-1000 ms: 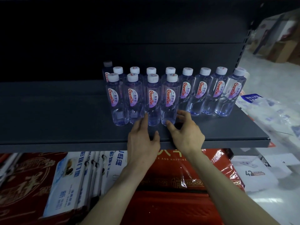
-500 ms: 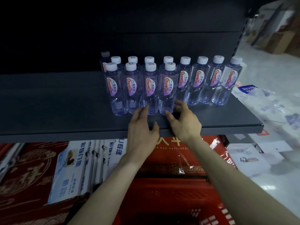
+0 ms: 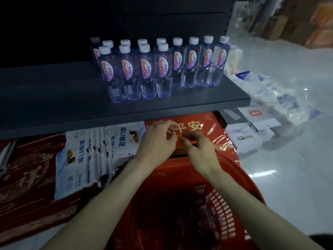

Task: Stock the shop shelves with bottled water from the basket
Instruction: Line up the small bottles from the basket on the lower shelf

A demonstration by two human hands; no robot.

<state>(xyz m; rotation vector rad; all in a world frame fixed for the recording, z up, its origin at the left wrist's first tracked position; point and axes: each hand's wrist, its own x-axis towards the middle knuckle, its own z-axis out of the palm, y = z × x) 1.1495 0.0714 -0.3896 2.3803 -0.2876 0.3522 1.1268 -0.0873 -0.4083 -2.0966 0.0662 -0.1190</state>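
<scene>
Head view, findings as follows. Bottled water stands upright on the dark shelf in close rows: four bottles at the front, a longer row behind running toward the shelf's right end, and at least one more at the far back left. All caps are on and labels face outward. The left half of the shelf is bare.

My left hand and right hand are below the shelf edge, above the far rim of the red basket. Both sets of fingers are loosely curled and hold nothing; thumb tips are near each other, whether touching I cannot tell owing to blur.

The basket interior is dark. I cannot confirm whether bottles remain in it.

Assessment: stocking is well under way, with more than a dozen bottles placed. The front row stops short of the back row, so I judge further bottles are due there, stock permitting. Next step likely a reach into the basket.
</scene>
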